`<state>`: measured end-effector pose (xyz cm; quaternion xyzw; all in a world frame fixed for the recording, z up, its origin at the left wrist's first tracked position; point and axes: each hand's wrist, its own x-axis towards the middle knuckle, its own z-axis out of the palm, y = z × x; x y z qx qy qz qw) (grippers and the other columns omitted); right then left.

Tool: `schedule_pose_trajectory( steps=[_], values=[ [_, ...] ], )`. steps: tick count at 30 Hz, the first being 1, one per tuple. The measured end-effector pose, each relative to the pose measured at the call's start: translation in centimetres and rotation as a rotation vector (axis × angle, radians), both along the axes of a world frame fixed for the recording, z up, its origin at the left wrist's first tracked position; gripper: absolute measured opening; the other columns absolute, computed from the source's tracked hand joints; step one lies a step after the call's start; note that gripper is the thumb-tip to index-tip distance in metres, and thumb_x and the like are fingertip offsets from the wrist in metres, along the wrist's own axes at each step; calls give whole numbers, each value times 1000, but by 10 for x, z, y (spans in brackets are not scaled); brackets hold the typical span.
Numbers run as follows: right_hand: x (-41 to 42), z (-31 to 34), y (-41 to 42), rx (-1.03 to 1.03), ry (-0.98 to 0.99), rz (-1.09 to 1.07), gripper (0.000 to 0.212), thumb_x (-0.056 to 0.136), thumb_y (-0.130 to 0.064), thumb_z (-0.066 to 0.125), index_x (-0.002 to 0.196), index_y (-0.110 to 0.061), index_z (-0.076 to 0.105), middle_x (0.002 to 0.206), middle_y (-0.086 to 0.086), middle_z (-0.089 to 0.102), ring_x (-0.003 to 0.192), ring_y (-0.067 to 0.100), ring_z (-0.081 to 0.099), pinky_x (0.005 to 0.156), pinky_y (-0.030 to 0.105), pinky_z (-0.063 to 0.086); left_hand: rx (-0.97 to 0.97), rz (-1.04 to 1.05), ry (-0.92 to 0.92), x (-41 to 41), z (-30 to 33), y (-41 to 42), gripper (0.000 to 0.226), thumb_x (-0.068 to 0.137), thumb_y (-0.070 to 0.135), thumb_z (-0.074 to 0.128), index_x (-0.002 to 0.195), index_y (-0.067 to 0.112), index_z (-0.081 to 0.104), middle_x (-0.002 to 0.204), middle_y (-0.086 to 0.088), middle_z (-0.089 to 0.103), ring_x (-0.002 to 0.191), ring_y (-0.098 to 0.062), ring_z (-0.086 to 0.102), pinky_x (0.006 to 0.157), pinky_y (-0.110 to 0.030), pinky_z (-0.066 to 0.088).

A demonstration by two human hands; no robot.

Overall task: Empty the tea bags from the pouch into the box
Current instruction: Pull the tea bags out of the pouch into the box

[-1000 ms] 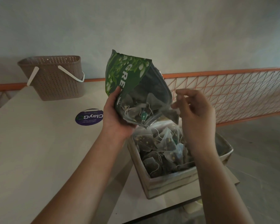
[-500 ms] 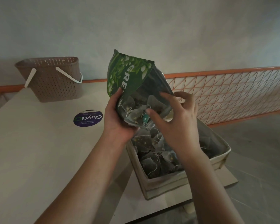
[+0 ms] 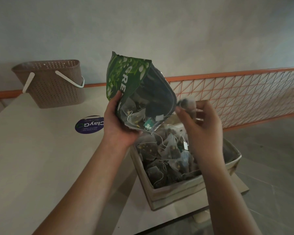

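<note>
Basket (image 3: 51, 83), brown, perforated, white handle: far left of the left hand, upright on the table (image 3: 32, 158). Round sticker (image 3: 89, 125): just left of the left hand. Left hand (image 3: 120, 123): fingers curled round the green pouch (image 3: 136, 92), mouth tilted down over the box (image 3: 176, 190); tea bags visible inside. Right hand (image 3: 202, 126): fingertips pinching one tea bag (image 3: 187, 104) beside the pouch mouth, above the box. Box: below both hands, holding heaped tea bags (image 3: 166, 153).

Both forearms are bare from the frame's lower edge up to the wrists. The left hand (image 3: 120, 123) and the right hand (image 3: 201, 126) are bare as well, fingers slender, knuckles and wrist bones showing in dim light.
</note>
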<state>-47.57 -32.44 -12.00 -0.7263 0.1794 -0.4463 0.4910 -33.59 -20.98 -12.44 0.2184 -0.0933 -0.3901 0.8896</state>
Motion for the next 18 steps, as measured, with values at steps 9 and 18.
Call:
schedule_pose_trajectory(
  steps=[9,18],
  values=[
    [-13,-11,-12,1,-17,-67,22,93,-18,64,113,-26,60,98,-8,63,89,17,64,75,36,57,-2,-25,-2,-2,0,3,48,91,49,55,125,18,70,139,-9,63,124,-30,61,103,-47,50],
    [-5,-19,11,-350,407,-53,32,76,-65,61,97,-42,70,121,-18,47,121,7,31,97,33,15,-35,28,16,-4,1,1,46,95,47,54,121,15,73,136,-9,65,108,-32,71,95,-55,52]
  ],
)
